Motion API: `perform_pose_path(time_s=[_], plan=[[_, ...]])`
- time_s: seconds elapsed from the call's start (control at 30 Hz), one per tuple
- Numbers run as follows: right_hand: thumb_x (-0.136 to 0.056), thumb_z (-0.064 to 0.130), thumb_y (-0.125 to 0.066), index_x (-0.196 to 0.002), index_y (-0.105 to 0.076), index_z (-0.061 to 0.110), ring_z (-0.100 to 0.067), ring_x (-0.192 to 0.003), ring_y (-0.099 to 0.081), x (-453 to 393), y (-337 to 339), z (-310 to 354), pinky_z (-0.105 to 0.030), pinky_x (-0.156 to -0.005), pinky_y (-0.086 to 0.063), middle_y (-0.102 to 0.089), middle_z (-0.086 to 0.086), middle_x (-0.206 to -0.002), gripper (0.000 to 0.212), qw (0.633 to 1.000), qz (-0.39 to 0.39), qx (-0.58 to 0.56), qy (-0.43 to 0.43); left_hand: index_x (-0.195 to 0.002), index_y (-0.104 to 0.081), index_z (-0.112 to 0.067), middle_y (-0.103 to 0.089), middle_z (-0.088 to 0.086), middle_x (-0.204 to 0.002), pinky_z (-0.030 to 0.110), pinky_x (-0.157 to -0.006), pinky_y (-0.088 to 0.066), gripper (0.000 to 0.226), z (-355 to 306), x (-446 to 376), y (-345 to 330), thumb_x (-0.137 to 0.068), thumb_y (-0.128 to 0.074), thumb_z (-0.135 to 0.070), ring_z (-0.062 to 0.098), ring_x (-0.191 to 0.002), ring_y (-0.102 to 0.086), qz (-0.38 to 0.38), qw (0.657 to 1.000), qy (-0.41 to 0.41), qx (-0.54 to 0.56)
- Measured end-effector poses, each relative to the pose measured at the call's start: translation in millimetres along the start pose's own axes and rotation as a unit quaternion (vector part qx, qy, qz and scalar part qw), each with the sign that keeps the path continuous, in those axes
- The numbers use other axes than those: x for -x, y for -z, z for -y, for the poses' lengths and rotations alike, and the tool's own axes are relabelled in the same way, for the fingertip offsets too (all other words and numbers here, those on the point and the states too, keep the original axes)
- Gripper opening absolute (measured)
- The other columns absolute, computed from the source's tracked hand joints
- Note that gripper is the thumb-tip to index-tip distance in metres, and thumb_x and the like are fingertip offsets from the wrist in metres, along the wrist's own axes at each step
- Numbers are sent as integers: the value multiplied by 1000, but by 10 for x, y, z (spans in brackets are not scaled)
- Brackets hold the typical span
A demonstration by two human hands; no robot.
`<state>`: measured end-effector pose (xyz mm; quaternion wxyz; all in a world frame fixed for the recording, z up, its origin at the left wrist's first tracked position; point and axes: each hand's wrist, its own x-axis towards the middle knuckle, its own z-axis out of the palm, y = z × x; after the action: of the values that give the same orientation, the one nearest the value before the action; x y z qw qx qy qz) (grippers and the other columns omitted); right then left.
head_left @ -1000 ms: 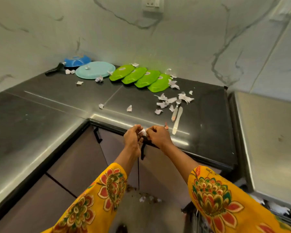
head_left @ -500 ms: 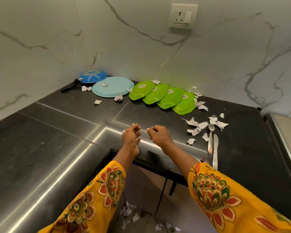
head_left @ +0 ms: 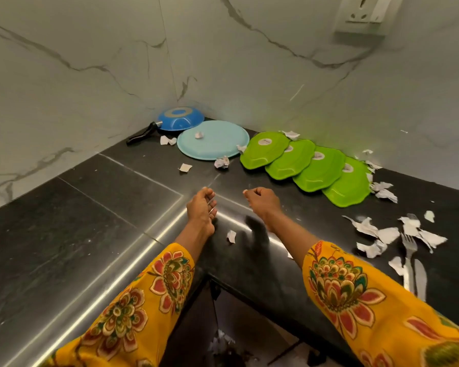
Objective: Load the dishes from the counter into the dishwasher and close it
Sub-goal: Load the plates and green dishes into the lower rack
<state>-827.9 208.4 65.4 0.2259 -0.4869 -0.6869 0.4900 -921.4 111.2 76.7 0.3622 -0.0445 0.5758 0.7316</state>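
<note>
Both hands hover over the inner corner of a black stone counter (head_left: 96,213) set against white marble walls (head_left: 77,75). The left hand (head_left: 200,207) has its fingers loosely curled and holds nothing visible. The right hand (head_left: 263,201) has its fingers curled in tight; whether they pinch anything I cannot tell. Beyond the fingertips lie a pale blue plate (head_left: 217,141) and 4 overlapping green plates (head_left: 305,165), face down, with an upturned blue pan (head_left: 180,119) in the corner. Right of the right hand's fingers, a fork (head_left: 408,250) and knife (head_left: 420,276) lie among torn paper scraps (head_left: 374,229). A wall socket (head_left: 366,14) sits high on the right.
</note>
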Motion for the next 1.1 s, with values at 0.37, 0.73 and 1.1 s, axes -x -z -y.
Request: perform_pose_path(time_s=[0.37, 0.73, 1.1], plan=[[-91, 23, -52, -90, -64, 8, -20, -87, -50, -1250, -410, 425, -35, -84, -43, -60, -8, -91, 19, 999, 34, -35, 3, -96, -57, -14, -53, -1, -84, 18, -56, -38, 15, -480, -1144, -472, -95, -50, -27, 9, -71, -49, -39, 999, 13, 7], [-91, 19, -50, -110, -62, 3, -31, -106, -57, -2003, -705, 544, -46, -98, -44, -63, -15, -116, 27, 990, 57, -124, -46, -129, -52, -13, -61, 16, -122, 46, -86, -53, 43, -892, -1851, -914, -90, -50, -31, 34, -103, -60, 12, 975, 67, 213], [-90, 17, -55, -138, -30, 15, -21, -85, -56, -2161, -723, 663, -31, -71, -50, -53, -12, -119, 53, 953, 17, -280, -112, -134, -46, -10, -57, 9, -111, 35, -96, -44, 37, -898, -1969, -988, -97, -45, -14, 24, -104, -54, -75, 973, 86, 200]])
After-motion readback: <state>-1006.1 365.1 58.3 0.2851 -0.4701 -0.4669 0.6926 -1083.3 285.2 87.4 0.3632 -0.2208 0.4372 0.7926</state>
